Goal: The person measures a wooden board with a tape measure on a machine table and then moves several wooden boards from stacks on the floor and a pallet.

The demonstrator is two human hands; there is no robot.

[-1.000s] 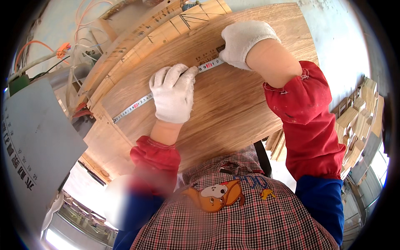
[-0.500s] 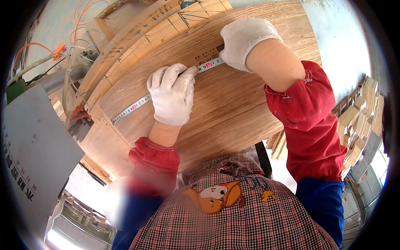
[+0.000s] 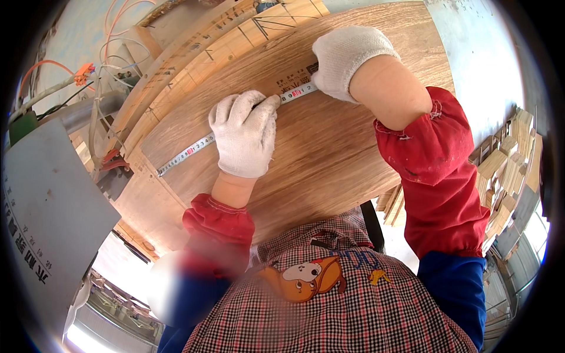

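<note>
A steel tape measure's blade [image 3: 187,153] lies stretched across a brown wood-grain board [image 3: 318,147], running up from the board's left end to my right hand. My left hand [image 3: 244,132], in a white knit glove, is closed over the middle of the blade, thumb and forefinger pinching its edge. Also gloved, my right hand [image 3: 350,62] is closed around the other end of the tape, beside dark printing on the board. Its fingers face away, and the tape's case is hidden under them.
A marked pale wooden strip [image 3: 235,44] runs along the board's far edge. Hoses and cables [image 3: 97,76] hang at the left, above a grey metal panel [image 3: 56,217]. Stacked wood pieces [image 3: 506,162] stand on the right. A checked apron [image 3: 329,312] covers my front.
</note>
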